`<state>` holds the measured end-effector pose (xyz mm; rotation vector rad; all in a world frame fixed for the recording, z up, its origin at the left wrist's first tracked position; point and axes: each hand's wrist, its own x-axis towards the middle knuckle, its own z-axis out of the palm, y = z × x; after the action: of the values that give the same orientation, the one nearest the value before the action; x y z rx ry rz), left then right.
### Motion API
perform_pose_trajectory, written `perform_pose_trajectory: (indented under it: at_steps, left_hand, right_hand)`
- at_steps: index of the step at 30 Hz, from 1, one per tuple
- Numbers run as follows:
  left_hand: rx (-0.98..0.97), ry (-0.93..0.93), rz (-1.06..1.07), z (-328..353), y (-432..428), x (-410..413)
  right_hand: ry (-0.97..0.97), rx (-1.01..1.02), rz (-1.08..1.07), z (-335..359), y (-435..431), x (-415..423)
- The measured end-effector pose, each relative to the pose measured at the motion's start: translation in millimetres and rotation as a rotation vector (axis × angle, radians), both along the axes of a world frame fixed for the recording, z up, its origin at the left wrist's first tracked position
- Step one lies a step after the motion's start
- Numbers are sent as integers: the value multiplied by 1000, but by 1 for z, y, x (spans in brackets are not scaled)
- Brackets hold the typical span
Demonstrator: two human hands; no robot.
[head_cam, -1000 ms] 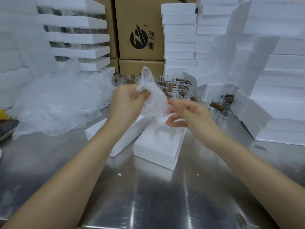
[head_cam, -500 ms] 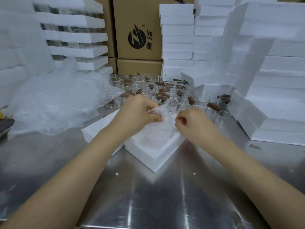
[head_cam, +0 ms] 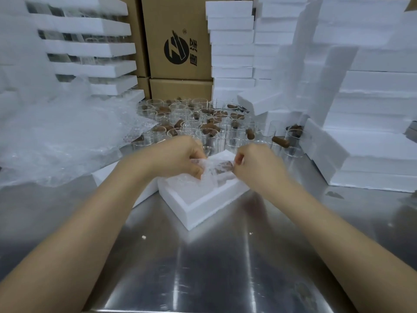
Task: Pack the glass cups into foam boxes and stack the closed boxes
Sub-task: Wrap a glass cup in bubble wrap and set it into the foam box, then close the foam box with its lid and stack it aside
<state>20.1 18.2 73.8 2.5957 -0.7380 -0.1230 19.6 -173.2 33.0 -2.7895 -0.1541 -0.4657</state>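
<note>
An open white foam box point(head_cam: 196, 208) sits on the steel table in front of me. A bubble-wrapped glass cup point(head_cam: 216, 171) with a brown handle lies in its far end. My left hand point(head_cam: 180, 157) pinches the wrap on the left side, and my right hand point(head_cam: 255, 163) pinches it on the right. Both hands hover over the box's far half. A flat foam lid point(head_cam: 106, 175) lies to the left, partly under my left forearm. Behind the box stand several bare glass cups point(head_cam: 191, 123) with brown handles.
A heap of bubble wrap point(head_cam: 63, 136) covers the table's left. Tall stacks of foam boxes point(head_cam: 365, 109) rise on the right and at the back point(head_cam: 231, 50). Cardboard cartons point(head_cam: 178, 39) stand behind the cups. The steel table point(head_cam: 214, 267) shines near me.
Both hands have come down from chest height with the wrapped cup, which now lies in the foam box. The box has turned and sits more squarely in front of me.
</note>
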Motion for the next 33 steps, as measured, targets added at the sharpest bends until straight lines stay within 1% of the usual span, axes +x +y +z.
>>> perform_pose_trajectory:
  at_steps: [3, 5, 8, 10, 12, 13, 15, 17, 19, 23, 24, 26, 27, 28, 29, 30, 31, 32, 33]
  left_hand:
    - [128, -73, 10, -1, -10, 3]
    - [120, -124, 39, -3, -7, 1]
    - [-10, -199, 67, -8, 12, -4]
    - [-104, -289, 69, -8, 21, -6]
    - [-162, -342, 49, -7, 22, -7]
    - [-169, -307, 29, -7, 20, -8]
    - [-148, -172, -15, -10, 16, -10]
    - [-155, -114, -39, -15, 13, -10]
    - [-136, -136, -30, -17, 10, -7]
    - [47, -280, -52, -19, 7, -9]
    - [28, -262, -57, -19, 6, -10]
    - [-155, -181, -26, -16, 7, -11]
    - [-222, -214, 30, -16, 11, -10]
    - [-200, -320, 135, -15, 17, -7]
    - [-67, -445, 275, -15, 24, -4]
    - [112, -506, 402, -15, 32, -2]
    - [278, -468, 486, -15, 38, 0]
    - [390, -370, 522, -15, 42, 2]
    - [421, -276, 518, -17, 45, 3]
  right_hand:
    - [33, 0, -12, 2, -4, 2]
    - [42, -2, -21, 4, -7, 3]
    - [59, -33, -42, 6, -11, 4]
    - [56, -51, -56, 7, -13, 3]
    - [85, -24, -37, 9, -16, 2]
    - [111, 3, -15, 11, -18, 2]
    - [152, 55, 30, 16, -23, 3]
    - [182, 95, 49, 19, -27, 4]
    - [210, 120, 51, 19, -30, 4]
    - [248, 131, 44, 19, -31, 6]
    - [264, 144, 45, 20, -32, 6]
    - [311, 189, 39, 20, -33, 7]
    - [333, 209, 33, 21, -34, 7]
    - [349, 225, 30, 21, -34, 8]
    - [362, 241, 32, 21, -34, 9]
    - [379, 263, 39, 22, -36, 10]
    - [405, 293, 49, 22, -39, 10]
    - [439, 326, 62, 23, -41, 10]
    - [475, 355, 75, 23, -43, 9]
